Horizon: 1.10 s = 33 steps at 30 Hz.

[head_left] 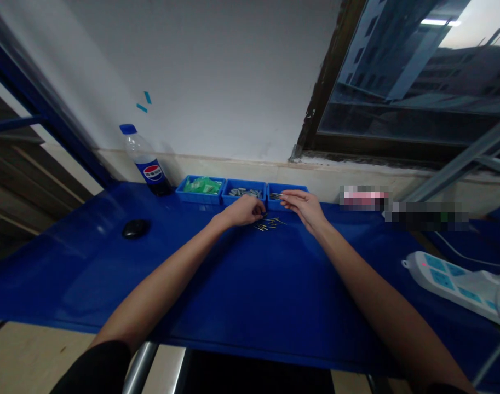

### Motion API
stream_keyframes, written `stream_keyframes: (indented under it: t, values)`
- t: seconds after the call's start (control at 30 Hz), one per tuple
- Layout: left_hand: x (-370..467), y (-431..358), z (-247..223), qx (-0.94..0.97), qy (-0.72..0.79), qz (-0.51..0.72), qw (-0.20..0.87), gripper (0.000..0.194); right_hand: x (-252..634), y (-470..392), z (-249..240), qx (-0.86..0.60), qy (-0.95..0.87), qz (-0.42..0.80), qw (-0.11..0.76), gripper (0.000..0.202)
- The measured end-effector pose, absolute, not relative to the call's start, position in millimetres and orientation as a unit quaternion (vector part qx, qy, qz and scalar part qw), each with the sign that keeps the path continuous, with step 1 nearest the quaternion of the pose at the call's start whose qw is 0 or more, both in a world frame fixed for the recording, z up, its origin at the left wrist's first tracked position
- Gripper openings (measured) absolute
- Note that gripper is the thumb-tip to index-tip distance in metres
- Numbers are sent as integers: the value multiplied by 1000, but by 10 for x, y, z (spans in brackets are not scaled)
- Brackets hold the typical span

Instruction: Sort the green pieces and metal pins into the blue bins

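Observation:
Several thin, brass-and-dark screw-like pieces [270, 224] lie loose on the blue table. At the left edge of this pile is my left hand [243, 210], its fingers curled down to the tabletop; what they pinch is hidden. My right hand [306, 209] is at the front of the right blue bin [291, 187], thumb and fingers pressed together. Thin dark pieces [275, 195] show at its fingertips, but I cannot tell whether they are held or lie in the bin. The middle blue bin [230, 200] contains small grey metal parts [245, 192].
Green plastic packets [202, 185] fill the left blue bin [198, 199]. A cola bottle [151, 171] stands by the wall, with a black mouse [135, 229] nearer me. On the right are a white power strip [450, 279] and blurred-out items [426, 215] near the window.

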<state>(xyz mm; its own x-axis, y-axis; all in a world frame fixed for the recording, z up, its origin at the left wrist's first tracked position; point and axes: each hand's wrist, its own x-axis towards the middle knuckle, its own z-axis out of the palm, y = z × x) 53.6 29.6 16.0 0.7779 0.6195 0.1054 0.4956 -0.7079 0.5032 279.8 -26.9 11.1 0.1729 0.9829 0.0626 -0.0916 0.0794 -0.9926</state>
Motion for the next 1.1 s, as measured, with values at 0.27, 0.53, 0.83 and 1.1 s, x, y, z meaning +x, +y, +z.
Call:
stream_keyframes:
  t: [0.27,0.53,0.83,1.1]
  values:
    - [625,229,77,951,246,106,151,35,2806,-275,140,-515,-414,443,606,38]
    - [622,195,111,949,286,94,95,29,2784,-293,169,-520,-416,453,593,30]
    - [595,230,128,941,275,161,110,43,2770,-296,176,-515,-410,462,595,25]
    - [623,163,342,870,282,309,262,22,2766,-287,171,-518,-416,469,581,17]
